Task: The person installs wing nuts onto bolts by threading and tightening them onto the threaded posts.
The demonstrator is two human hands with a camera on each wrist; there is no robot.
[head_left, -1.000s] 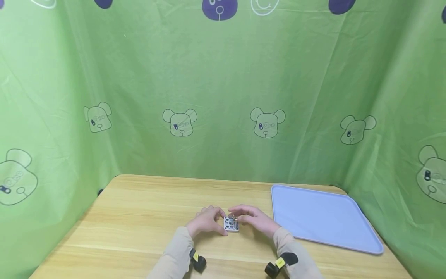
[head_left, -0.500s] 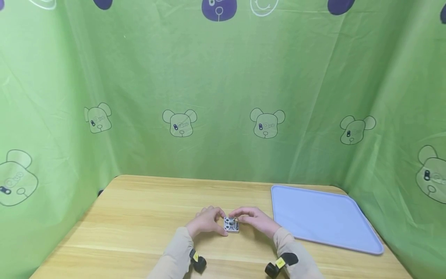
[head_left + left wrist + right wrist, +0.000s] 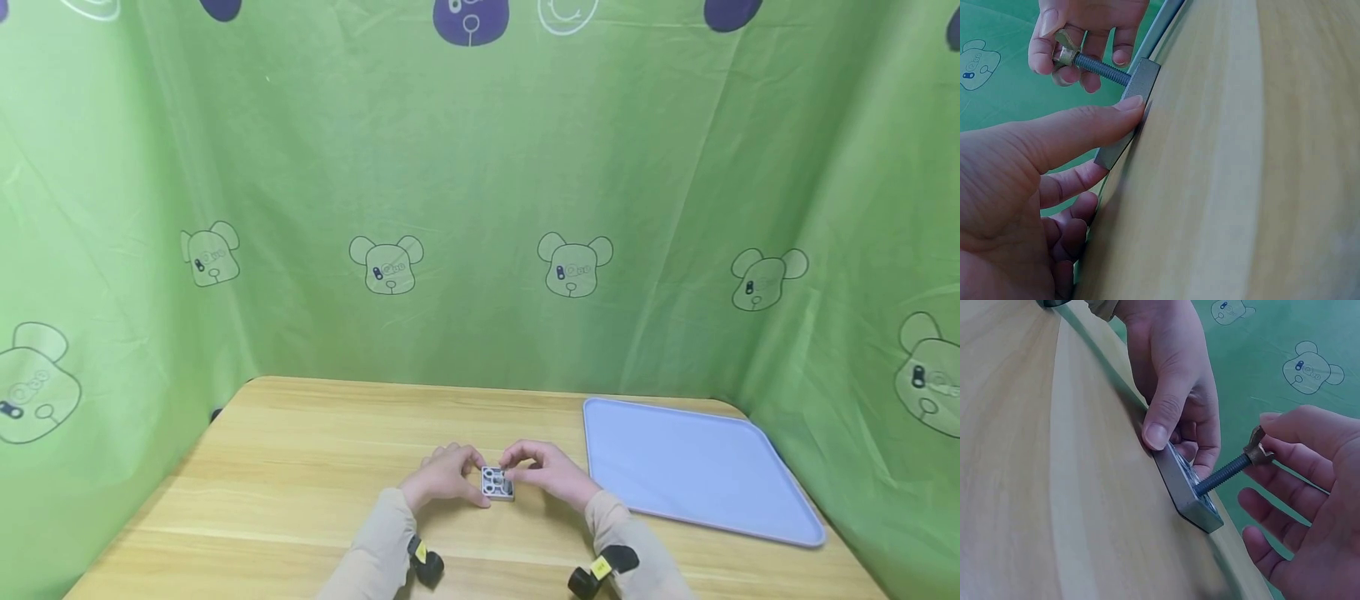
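Observation:
A small square grey metal block point(image 3: 496, 492) with round openings in its top lies on the wooden table. My left hand point(image 3: 446, 478) grips it from the left, thumb along the near side and fingers at the far side. A threaded bolt point(image 3: 1224, 475) stands up from the block near its right end. On the bolt's upper end sits a brass wing nut point(image 3: 1258, 450), its wings showing in both wrist views. My right hand point(image 3: 552, 475) pinches the wing nut between thumb and index finger, the other fingers spread loosely below. In the head view the right fingers hide the nut.
A pale blue tray point(image 3: 693, 471) lies on the table's right side, beyond my right hand. The wooden table point(image 3: 300, 450) ends at a green curtain point(image 3: 480, 342) behind and at both sides. Black cameras are strapped to both wrists.
My right fingers have shifted slightly and drawn together over the wing nut, covering the brass that showed before in the head view. The left hand and the block stay in place.

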